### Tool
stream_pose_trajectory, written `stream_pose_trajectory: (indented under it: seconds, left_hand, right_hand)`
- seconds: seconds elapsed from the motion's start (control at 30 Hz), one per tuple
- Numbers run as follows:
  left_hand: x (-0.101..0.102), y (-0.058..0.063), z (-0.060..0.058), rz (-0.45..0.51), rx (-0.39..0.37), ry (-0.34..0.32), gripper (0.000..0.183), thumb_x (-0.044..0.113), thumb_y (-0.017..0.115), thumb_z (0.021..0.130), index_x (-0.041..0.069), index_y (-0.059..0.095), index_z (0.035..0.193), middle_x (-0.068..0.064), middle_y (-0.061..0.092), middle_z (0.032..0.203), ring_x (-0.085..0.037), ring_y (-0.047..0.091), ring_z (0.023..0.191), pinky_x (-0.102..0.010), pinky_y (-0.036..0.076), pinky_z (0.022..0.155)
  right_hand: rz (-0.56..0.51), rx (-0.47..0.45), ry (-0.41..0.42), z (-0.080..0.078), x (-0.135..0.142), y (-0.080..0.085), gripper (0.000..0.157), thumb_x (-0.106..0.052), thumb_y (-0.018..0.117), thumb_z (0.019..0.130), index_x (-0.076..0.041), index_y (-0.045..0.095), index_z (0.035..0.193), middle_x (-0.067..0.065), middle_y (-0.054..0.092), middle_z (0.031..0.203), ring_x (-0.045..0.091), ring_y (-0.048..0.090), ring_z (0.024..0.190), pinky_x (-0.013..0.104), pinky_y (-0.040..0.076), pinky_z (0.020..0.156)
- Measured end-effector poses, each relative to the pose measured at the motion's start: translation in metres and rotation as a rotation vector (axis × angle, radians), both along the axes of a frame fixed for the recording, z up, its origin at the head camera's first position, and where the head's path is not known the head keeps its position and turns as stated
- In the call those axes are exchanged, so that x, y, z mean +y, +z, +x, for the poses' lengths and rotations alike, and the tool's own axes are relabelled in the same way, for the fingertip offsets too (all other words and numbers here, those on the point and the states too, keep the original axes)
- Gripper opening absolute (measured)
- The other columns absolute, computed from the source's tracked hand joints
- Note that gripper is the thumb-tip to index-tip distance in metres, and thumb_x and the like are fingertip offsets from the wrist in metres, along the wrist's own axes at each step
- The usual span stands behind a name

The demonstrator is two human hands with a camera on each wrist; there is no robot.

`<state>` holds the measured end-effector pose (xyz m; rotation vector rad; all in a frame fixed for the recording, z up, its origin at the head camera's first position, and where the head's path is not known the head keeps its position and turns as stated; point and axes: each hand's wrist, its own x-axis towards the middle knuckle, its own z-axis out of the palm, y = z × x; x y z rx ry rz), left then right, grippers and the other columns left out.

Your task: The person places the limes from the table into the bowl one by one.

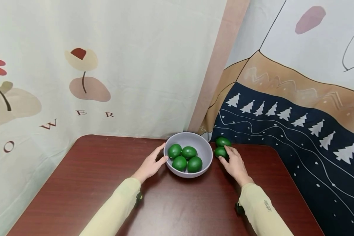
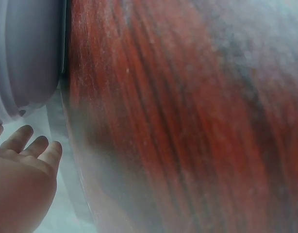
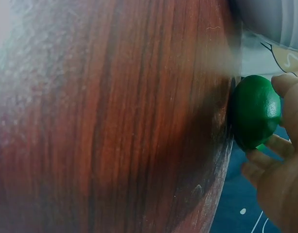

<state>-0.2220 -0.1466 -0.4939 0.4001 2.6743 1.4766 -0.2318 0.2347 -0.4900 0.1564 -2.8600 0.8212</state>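
Note:
A pale lilac bowl [image 1: 205, 164] stands near the far table edge with several green limes [image 1: 194, 164] inside. My left hand [image 1: 150, 165] is at the bowl's left side, fingers extended along its rim and thumb at the near side; the left wrist view shows the fingers [image 2: 51, 154] beside the bowl wall [image 2: 30, 53]. Right of the bowl, my right hand [image 1: 234, 164] holds a lime [image 3: 257, 111] on the table between thumb and fingers. Just behind that one lies another lime [image 1: 223, 141], partly hidden in the right wrist view.
The dark red wooden table [image 1: 177, 209] extends toward me. A pale printed curtain [image 1: 141, 65] hangs behind its far edge, and a navy cloth with white trees [image 1: 283, 147] hangs along the right side.

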Motion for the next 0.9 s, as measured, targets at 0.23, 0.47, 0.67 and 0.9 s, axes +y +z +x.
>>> stream_pose_trajectory:
  seconds: [0.23,0.47,0.67,0.9]
  left_hand:
    - [0.0007,-0.0007,0.0003,0.004,0.007,0.0,0.067,0.038,0.059,0.105,0.022,0.031,0.164,-0.002,0.032,0.168,-0.034,0.032,0.153,-0.059,0.029,0.121]
    - [0.0006,-0.0004,0.0009,-0.004,0.003,0.002,0.067,0.038,0.059,0.105,0.022,0.031,0.164,-0.002,0.032,0.168,-0.033,0.031,0.153,-0.059,0.029,0.121]
    - [0.0,-0.0002,0.0005,-0.026,0.02,-0.005,0.067,0.037,0.058,0.105,0.018,0.032,0.164,-0.004,0.032,0.168,-0.033,0.03,0.154,-0.058,0.028,0.122]
    - [-0.0007,0.0005,0.0005,-0.038,0.025,-0.012,0.067,0.038,0.058,0.106,0.019,0.03,0.164,-0.004,0.031,0.169,-0.033,0.029,0.154,-0.059,0.027,0.122]
  right_hand:
    - [0.007,-0.032,-0.02,-0.003,-0.0001,0.0,0.063,-0.023,0.066,0.1,0.001,0.045,0.154,0.028,0.043,0.15,0.047,0.046,0.135,0.063,0.04,0.111]
    - [0.028,-0.035,-0.029,-0.0051,-0.0011,0.0,0.063,-0.02,0.067,0.098,0.003,0.046,0.152,0.031,0.045,0.144,0.049,0.049,0.13,0.063,0.042,0.11]
    - [0.01,-0.061,-0.04,-0.0071,0.0001,-0.002,0.063,-0.02,0.069,0.097,0.001,0.046,0.152,0.028,0.044,0.144,0.048,0.05,0.128,0.063,0.042,0.11]
    - [0.014,-0.067,-0.042,-0.0081,0.0033,-0.0052,0.061,-0.015,0.07,0.097,0.001,0.044,0.15,0.027,0.044,0.145,0.047,0.05,0.128,0.065,0.042,0.109]
